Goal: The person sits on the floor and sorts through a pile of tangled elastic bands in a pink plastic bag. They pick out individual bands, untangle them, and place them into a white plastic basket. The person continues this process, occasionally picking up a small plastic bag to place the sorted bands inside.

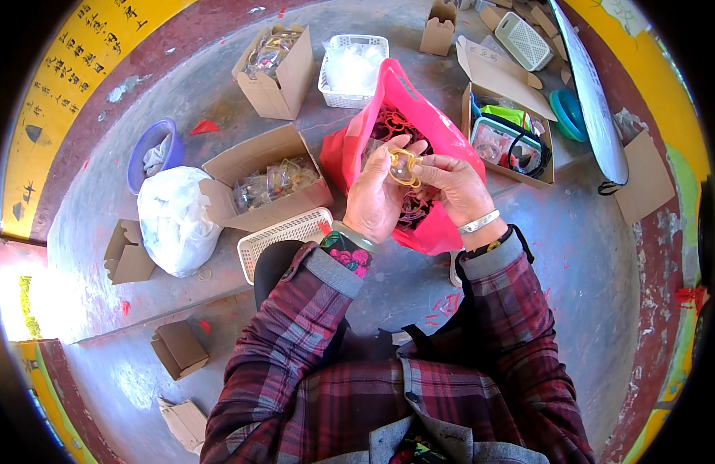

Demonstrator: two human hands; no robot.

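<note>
Between my two hands is a small yellow looped piece point(405, 172), thin and cord-like; its exact kind I cannot make out. My left hand point(373, 195) pinches its left side between thumb and fingers. With bent fingertips my right hand point(460, 189) grips the right side. Both hands are over the mouth of a bright pink bag point(453, 139), which stands open on the floor before me. Many dark red and pink looped pieces point(391, 122) lie inside it, partly hidden by my hands.
Left of the bag are a cardboard box of small bagged items point(276, 185), a cream basket point(274, 234), a stuffed white plastic bag point(179, 224) and a purple basin point(170, 155). Beyond stand another filled box point(284, 93) and a white basket point(359, 99). An open carton point(514, 176) sits at right.
</note>
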